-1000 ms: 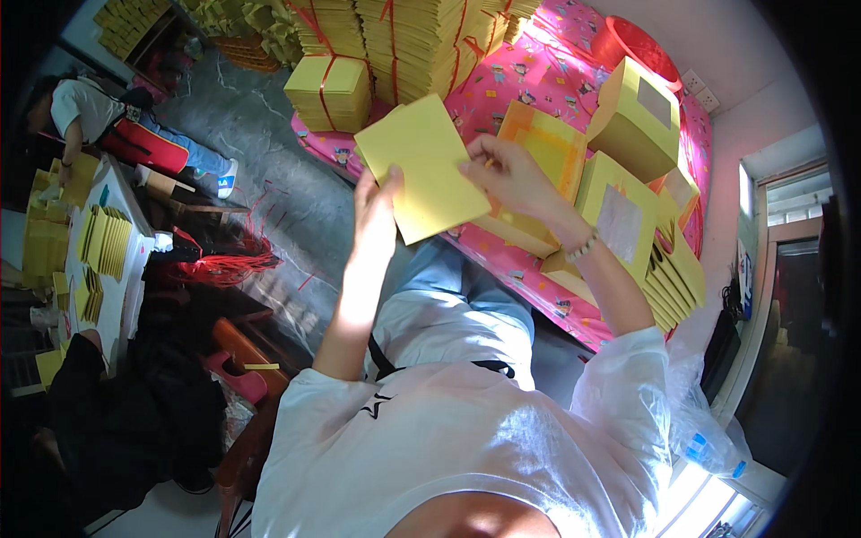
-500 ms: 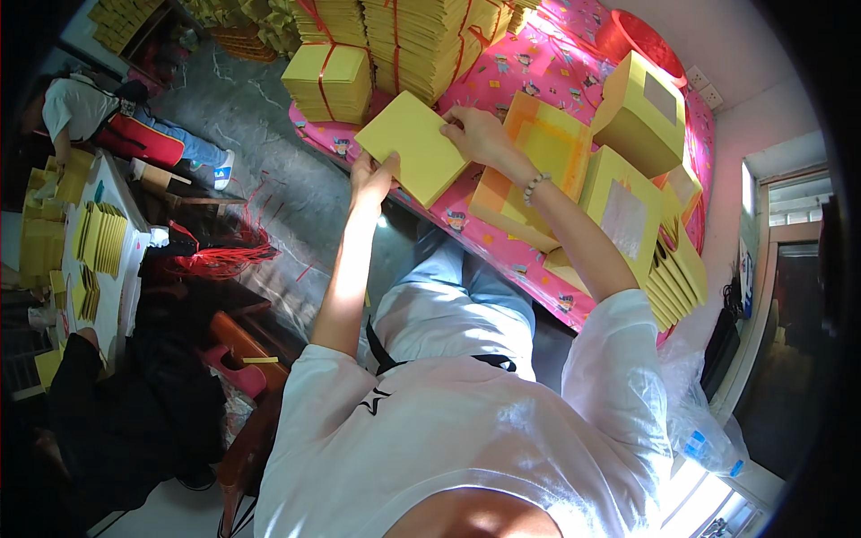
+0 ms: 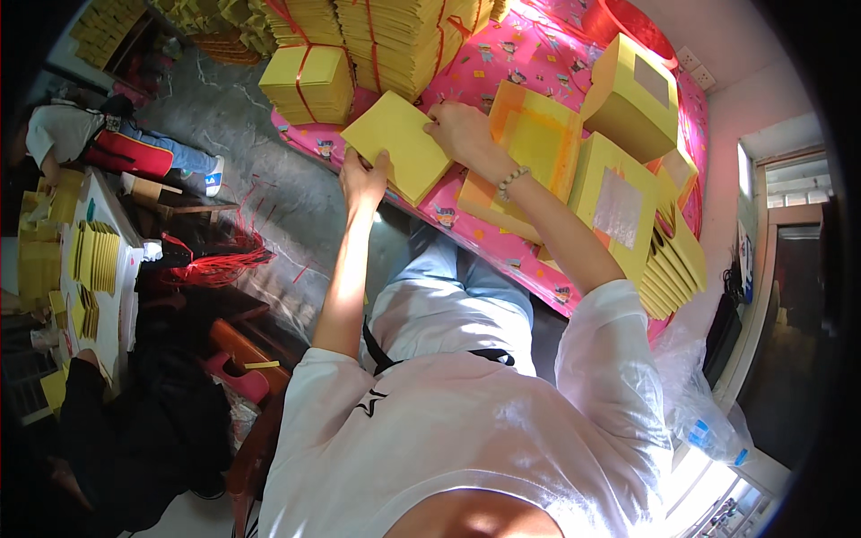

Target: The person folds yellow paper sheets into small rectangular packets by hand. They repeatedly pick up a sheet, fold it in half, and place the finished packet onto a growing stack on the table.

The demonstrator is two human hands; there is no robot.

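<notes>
A squared-up stack of yellow paper pieces (image 3: 397, 142) is held just over the near edge of the pink table. My left hand (image 3: 366, 182) grips its lower left side, thumb on the top face and fingers beneath. At the upper right edge, my right hand (image 3: 462, 134) has its fingers bent and pinched against the stack; a beaded bracelet circles that wrist. Right of the stack lies an open yellow tray with orange edges (image 3: 535, 148). Behind the stack sits a bundle of yellow paper (image 3: 306, 85) tied with red string.
Tall tied yellow stacks (image 3: 395, 40) stand at the back. Yellow boxes (image 3: 630, 99) and fanned yellow pieces (image 3: 668, 273) crowd the right side. A red basin (image 3: 628, 31) sits at the far right. Two people work around a white table (image 3: 112, 269) at the left, near red strings (image 3: 215, 269).
The whole view has shifted slightly, so the table things sit a little further left. Both hands keep their hold on the stack, with hardly any visible movement against it.
</notes>
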